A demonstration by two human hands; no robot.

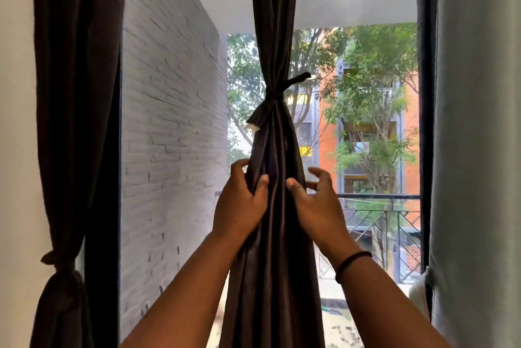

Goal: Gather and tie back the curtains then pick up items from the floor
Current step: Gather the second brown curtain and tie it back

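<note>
A dark brown middle curtain [275,37] hangs gathered in front of the window, bound by a knotted tie-back strip [272,96] whose two ends stick out left and right. Below the knot, my left hand [239,203] grips the curtain's left folds, thumb on the front. My right hand [315,201] has its thumb against the curtain's right side, its fingers spread and loosely curled, holding nothing. A second dark curtain [76,93] hangs at the left, tied low with its own knot [56,258]. No floor items are in view.
The glass window [174,122] shows a white brick wall, trees and a balcony railing [380,206] outside. A pale grey-green curtain [476,150] hangs at the right edge, beside the dark window frame [427,93]. A white wall borders the left.
</note>
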